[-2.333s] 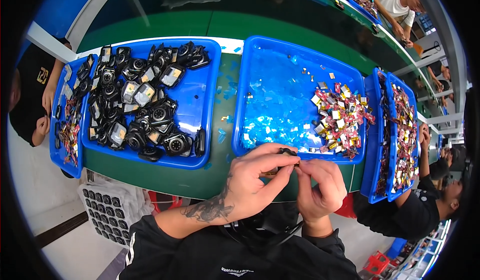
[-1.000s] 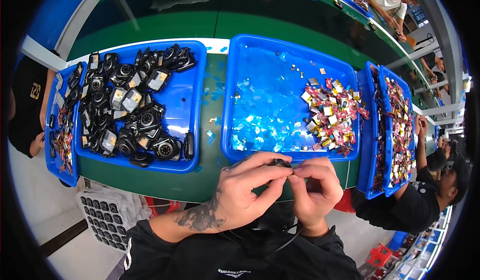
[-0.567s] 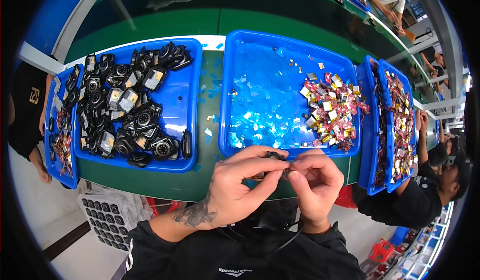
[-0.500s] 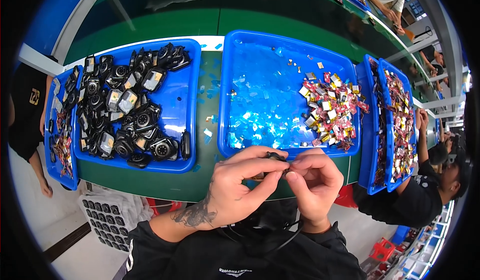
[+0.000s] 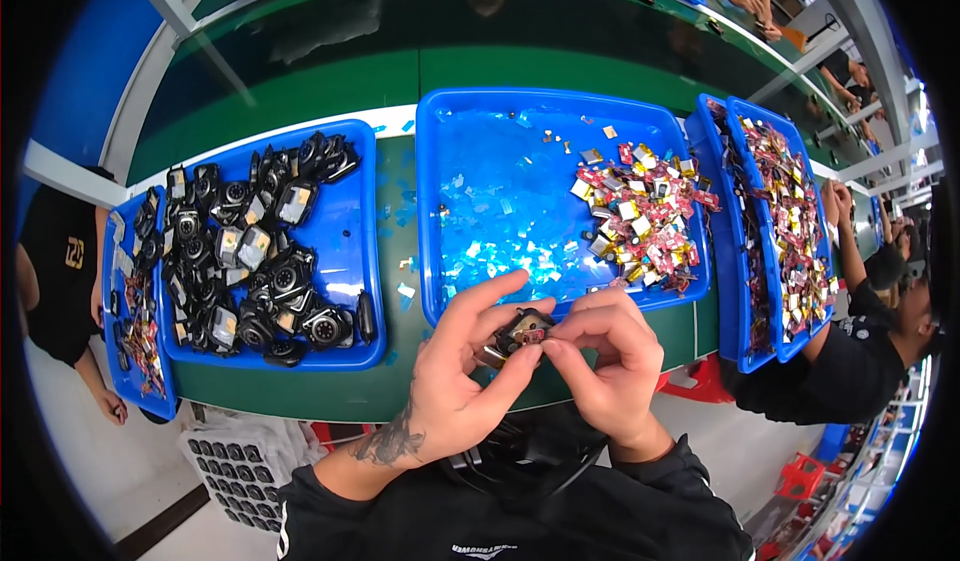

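Observation:
Both my hands meet over the front edge of the green bench. My left hand [image 5: 455,371] grips a small black camera-like part [image 5: 520,333] between thumb and fingers. My right hand [image 5: 610,356] pinches the same part from the right, fingertips on its top. Just beyond the hands stands a blue tray [image 5: 470,151] with a heap of small red, gold and silver pieces [image 5: 640,216] at its right side and pale film scraps across its floor. To the left, another blue tray [image 5: 350,251] is filled with black camera-like parts [image 5: 255,256].
Further blue trays [image 5: 760,251] of coloured pieces stand at the right, and one [image 5: 125,351] at the far left. A person in black [image 5: 870,351] works at the right, another [image 5: 60,281] at the left. A grey crate [image 5: 235,456] sits below the bench.
My hands stay together on the small black part, the fingers shifting slightly around it. The view has drifted a little; the trays have not moved.

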Demonstrator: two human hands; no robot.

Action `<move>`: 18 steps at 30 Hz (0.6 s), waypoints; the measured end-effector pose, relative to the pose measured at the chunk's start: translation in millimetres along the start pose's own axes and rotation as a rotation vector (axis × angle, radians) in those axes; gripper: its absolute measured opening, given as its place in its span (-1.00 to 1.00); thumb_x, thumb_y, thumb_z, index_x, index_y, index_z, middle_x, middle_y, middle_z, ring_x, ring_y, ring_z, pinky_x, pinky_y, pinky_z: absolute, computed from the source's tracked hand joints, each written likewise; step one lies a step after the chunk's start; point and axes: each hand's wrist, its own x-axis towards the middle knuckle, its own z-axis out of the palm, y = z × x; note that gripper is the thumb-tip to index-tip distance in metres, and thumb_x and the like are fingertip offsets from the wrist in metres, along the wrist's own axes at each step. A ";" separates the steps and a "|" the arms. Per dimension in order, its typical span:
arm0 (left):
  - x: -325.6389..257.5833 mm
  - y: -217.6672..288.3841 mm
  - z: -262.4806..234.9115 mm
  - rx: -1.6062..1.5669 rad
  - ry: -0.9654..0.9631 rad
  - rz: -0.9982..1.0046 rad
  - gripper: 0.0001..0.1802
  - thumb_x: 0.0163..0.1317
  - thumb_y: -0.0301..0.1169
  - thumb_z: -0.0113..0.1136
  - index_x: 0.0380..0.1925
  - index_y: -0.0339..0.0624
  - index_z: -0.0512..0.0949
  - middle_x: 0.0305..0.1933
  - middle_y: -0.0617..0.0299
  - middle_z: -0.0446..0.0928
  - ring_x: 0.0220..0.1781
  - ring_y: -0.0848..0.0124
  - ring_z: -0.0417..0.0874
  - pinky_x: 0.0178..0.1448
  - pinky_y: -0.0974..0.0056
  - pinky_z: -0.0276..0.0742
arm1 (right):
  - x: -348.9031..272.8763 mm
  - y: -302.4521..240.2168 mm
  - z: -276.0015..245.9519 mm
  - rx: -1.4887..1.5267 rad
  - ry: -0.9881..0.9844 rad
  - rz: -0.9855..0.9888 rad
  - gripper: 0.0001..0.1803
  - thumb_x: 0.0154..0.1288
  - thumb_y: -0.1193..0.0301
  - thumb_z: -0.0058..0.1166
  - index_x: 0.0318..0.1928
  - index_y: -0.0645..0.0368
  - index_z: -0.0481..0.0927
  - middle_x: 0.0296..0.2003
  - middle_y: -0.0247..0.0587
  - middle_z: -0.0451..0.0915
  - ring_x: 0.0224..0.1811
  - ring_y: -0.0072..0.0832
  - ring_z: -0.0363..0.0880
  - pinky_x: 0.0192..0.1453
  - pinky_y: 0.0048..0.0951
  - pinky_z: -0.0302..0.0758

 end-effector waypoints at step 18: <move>1.6 -1.9 12.4 -0.020 0.061 0.025 -0.26 0.17 -0.77 0.18 0.30 -0.23 0.09 0.18 -0.25 0.47 0.17 0.25 0.58 0.20 0.25 0.54 | -6.4 15.5 5.9 0.314 0.090 0.146 -0.92 0.25 0.66 0.17 -0.26 0.32 0.57 -0.30 -0.31 0.47 -0.33 -0.71 0.46 -0.31 -0.64 0.48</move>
